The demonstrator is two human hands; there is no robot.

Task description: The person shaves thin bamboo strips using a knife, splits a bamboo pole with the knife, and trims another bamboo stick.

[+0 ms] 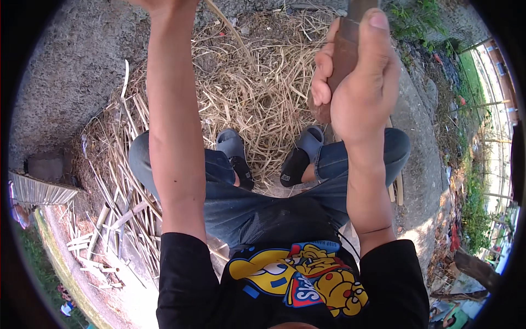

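My right hand (pixel 356 82) is closed round the thick brown wooden handle of a knife (pixel 345 55), its thumb laid along the upper part. The grey metal blade runs out past the top edge, so most of it is hidden. At the upper left only the wrist end of my left hand (pixel 164 4) shows; its fingers are cut off by the picture's edge. Close beside that wrist, a thin pale strip of bamboo or wood (pixel 233 30) slants down toward the shavings. Whether my left hand holds the strip cannot be seen.
Pale curled shavings (pixel 246 109) cover the ground between my feet, which wear grey slides (pixel 230 143). Split strips and sticks (pixel 118 219) lie heaped on my left. A rough grey wall or slab (pixel 71 82) stands beyond them; grey stone (pixel 419 148) lies on my right.
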